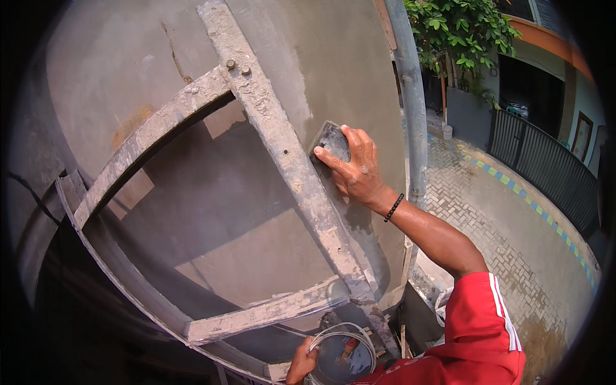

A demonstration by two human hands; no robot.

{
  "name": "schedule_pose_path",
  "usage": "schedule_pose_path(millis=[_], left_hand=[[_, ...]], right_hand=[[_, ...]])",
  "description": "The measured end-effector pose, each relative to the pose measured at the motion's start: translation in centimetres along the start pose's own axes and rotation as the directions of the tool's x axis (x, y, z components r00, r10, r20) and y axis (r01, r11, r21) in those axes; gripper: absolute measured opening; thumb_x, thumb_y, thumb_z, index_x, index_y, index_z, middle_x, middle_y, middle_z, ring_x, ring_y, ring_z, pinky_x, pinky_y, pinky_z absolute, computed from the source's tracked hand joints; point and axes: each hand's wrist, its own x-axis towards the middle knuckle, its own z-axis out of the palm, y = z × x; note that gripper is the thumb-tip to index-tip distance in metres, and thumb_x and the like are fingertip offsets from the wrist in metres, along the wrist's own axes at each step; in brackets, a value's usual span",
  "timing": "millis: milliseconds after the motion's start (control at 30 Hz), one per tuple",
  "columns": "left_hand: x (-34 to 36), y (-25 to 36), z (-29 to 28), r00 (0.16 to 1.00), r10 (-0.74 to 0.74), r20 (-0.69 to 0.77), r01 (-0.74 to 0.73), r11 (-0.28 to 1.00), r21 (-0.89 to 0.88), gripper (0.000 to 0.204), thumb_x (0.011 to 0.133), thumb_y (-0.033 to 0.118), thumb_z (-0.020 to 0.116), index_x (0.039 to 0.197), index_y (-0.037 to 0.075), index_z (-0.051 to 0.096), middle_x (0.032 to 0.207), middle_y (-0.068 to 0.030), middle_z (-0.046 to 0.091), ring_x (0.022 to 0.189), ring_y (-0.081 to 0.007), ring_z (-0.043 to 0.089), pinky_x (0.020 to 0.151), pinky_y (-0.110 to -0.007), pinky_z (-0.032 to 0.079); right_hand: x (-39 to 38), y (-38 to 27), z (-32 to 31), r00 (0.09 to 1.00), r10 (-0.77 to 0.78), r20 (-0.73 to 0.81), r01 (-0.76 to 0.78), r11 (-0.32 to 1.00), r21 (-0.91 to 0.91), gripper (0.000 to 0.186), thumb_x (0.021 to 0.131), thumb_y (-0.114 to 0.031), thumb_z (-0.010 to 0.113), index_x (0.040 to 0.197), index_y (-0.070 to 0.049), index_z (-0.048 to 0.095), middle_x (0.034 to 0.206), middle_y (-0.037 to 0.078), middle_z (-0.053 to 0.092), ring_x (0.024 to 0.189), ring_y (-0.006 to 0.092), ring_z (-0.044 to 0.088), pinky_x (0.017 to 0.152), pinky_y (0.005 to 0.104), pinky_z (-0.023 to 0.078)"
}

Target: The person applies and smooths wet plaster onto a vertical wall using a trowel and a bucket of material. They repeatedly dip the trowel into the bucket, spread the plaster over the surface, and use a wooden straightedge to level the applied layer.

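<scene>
My right hand (356,163) presses a grey, cement-smeared block (332,142) against the wall (346,70), thumb and fingers gripping its sides. Whether it is a sponge or a small float does not show. Around it the wall's grey surface looks darker and damp to the right, lighter to the left. Low in the picture, my left hand (303,360) is closed on the pale rim of a round bucket (371,350). Inside the bucket lies a brush-like tool with a reddish handle (350,348). The left wrist is mostly out of sight.
A plaster-crusted frame beam (269,122) slants between me and the wall, joined by a curved bar (151,138) and a lower crossbar (269,312). A grey pipe (412,96) rises along the wall's right edge. Far below lies a paved street (475,199) with a dark gate (545,163).
</scene>
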Motion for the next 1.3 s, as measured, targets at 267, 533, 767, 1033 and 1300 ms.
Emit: schedule_pose_path(millis=[267,533,767,1033,1300], left_hand=[[-2.0,4.9,-0.6,0.987,-0.160,0.014,0.158,0.984,0.075,0.037,0.098,0.017,0.041,0.125,-0.001,0.061,0.123,-0.0223,0.064,0.120,-0.0343,0.057,0.102,-0.040,0.042],[-2.1,0.0,0.2,0.999,-0.023,-0.034,0.026,0.994,0.107,0.036,0.096,0.012,0.041,0.123,0.000,0.061,0.120,-0.0230,0.065,0.117,-0.0362,0.058,0.101,-0.041,0.043],[-1.1,0.4,0.0,0.995,-0.097,0.016,0.097,0.995,0.015,0.017,0.094,0.011,0.057,0.108,0.002,0.058,0.089,-0.0133,0.065,0.084,-0.0168,0.056,0.078,-0.032,0.046],[-0.7,2.0,-0.4,1.000,-0.025,0.001,0.025,0.999,0.032,0.025,0.093,0.008,0.050,0.116,0.000,0.058,0.100,-0.0180,0.065,0.093,-0.0247,0.057,0.084,-0.035,0.045],[-0.5,0.6,-0.4,0.999,-0.052,0.004,0.052,0.998,-0.026,0.022,0.091,0.006,0.056,0.112,-0.001,0.059,0.095,-0.0119,0.066,0.089,-0.0172,0.057,0.083,-0.032,0.046]], right_hand=[[0.0,-1.4,0.4,0.999,0.033,-0.018,-0.033,0.999,-0.026,0.063,0.080,-0.007,0.068,0.134,-0.035,0.055,0.138,0.022,0.038,0.120,0.0372,0.041,0.092,0.0461,0.038],[4.4,-2.6,1.9,0.981,0.121,-0.153,-0.129,0.991,-0.046,0.064,0.083,-0.010,0.066,0.139,-0.036,0.049,0.138,0.020,0.040,0.120,0.0357,0.043,0.094,0.0453,0.040],[3.1,2.2,0.2,0.998,0.017,-0.055,-0.021,0.996,-0.083,0.066,0.082,-0.013,0.067,0.139,-0.039,0.048,0.139,0.019,0.039,0.122,0.0345,0.042,0.095,0.0470,0.038],[-5.3,-3.2,2.4,0.998,-0.006,0.058,-0.001,0.994,0.112,0.048,0.087,-0.017,0.062,0.131,-0.036,0.057,0.140,0.017,0.039,0.123,0.0363,0.043,0.102,0.0500,0.040],[-17.4,-5.8,-10.3,0.671,0.623,0.402,-0.715,0.687,0.130,0.050,0.085,-0.018,0.068,0.133,-0.014,0.059,0.135,0.023,0.050,0.122,0.0391,0.050,0.102,0.0434,0.042]])
